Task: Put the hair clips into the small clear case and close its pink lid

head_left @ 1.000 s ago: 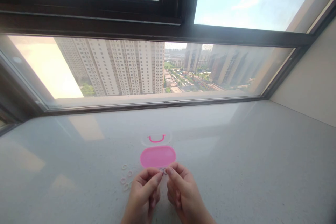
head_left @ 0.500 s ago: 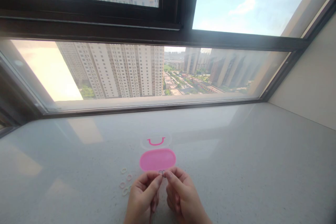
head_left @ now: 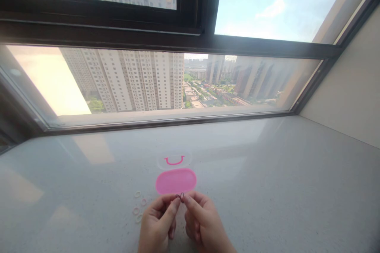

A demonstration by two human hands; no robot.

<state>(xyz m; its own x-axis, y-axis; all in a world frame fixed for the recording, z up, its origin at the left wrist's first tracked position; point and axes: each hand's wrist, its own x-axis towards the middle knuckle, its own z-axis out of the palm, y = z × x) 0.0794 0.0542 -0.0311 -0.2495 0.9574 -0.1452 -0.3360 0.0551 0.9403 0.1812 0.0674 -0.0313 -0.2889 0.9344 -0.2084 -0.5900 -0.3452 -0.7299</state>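
My left hand (head_left: 158, 223) and my right hand (head_left: 202, 223) meet at the bottom centre, fingertips pinched together on tiny dark rings (head_left: 180, 196). Just beyond the fingertips lies a pink oval box half (head_left: 176, 180) on the pale stone sill. Further back sits its clear lid with a pink clasp (head_left: 174, 161). Several small pale rings (head_left: 138, 208) lie loose on the sill to the left of my left hand.
The stone window sill (head_left: 282, 182) stretches wide on both sides. A dark-framed window (head_left: 190, 39) runs along the back, with tower blocks outside. A beige wall (head_left: 353, 91) closes the right side.
The view has shifted slightly; the hands sit a little lower and left in the picture. The fingers keep working the tiny rings, which stay pinched between both hands.
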